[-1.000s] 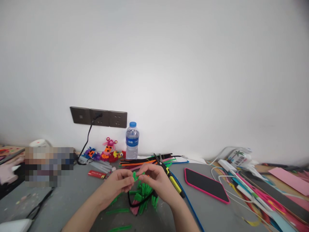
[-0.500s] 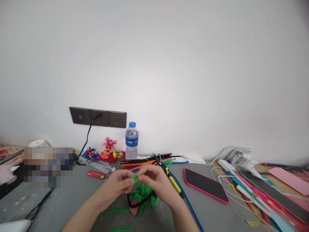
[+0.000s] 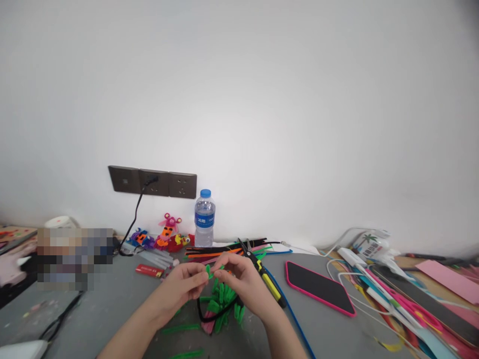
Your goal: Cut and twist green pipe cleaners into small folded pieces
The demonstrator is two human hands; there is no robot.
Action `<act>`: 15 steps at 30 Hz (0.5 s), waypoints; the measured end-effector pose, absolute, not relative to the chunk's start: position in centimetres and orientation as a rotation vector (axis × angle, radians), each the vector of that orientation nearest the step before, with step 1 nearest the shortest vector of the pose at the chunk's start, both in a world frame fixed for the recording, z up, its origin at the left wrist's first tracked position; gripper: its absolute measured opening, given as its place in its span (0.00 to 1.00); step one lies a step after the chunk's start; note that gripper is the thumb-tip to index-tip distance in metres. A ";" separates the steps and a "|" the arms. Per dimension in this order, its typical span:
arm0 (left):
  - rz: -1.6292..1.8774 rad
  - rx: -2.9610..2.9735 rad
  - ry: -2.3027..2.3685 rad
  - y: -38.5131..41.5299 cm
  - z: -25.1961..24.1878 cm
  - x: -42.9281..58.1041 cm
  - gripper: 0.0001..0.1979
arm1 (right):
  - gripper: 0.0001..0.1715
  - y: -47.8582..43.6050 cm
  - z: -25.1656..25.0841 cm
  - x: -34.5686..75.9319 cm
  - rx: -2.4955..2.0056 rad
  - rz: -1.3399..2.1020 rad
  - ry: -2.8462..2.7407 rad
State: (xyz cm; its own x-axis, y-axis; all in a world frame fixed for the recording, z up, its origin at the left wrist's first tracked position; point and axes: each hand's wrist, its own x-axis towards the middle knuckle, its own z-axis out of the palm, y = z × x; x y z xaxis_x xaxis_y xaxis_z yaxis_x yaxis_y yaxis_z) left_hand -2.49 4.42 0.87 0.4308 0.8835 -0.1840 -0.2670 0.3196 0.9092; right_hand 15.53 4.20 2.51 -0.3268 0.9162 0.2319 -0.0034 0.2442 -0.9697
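Observation:
Between both hands is a short green pipe cleaner (image 3: 209, 271), bent into a small loop. My left hand (image 3: 186, 282) pinches it between thumb and fingertips. Close beside it, my right hand (image 3: 236, 276) has thumb and fingers pressed together at the other end of the green piece. Below the hands lies a pile of folded green pipe cleaners (image 3: 220, 304), with pink pieces (image 3: 208, 324) at its lower edge. A black pipe cleaner (image 3: 217, 316) curves across the pile. Loose green lengths (image 3: 182, 328) rest on the grey table to the left.
Yellow-and-black pliers (image 3: 271, 284) lie right of my right hand, near a pink-cased phone (image 3: 320, 288). A water bottle (image 3: 204, 219) stands by the wall, with small pipe-cleaner figures (image 3: 167, 232) left of it. Coloured stems (image 3: 228, 248) lie behind; white cables (image 3: 359, 297) run at the right.
The hands stay almost in the same place. The fingers shift slightly around the green pipe cleaner.

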 end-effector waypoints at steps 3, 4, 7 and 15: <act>0.922 0.819 0.735 4.4 0.7 -2.3 0.15 | 0.08 4.2 2.6 15.6 -0.875 1.230 -1.593; 0.946 0.784 0.711 4.4 0.7 -2.2 0.15 | 0.07 4.2 2.6 15.6 -0.874 1.227 -1.595; 0.999 0.726 0.644 4.2 0.7 -2.0 0.14 | 0.07 4.1 2.7 15.6 -0.862 1.223 -1.588; 1.010 0.744 0.678 3.9 0.8 -2.1 0.14 | 0.05 4.2 2.6 15.2 -0.857 1.165 -1.569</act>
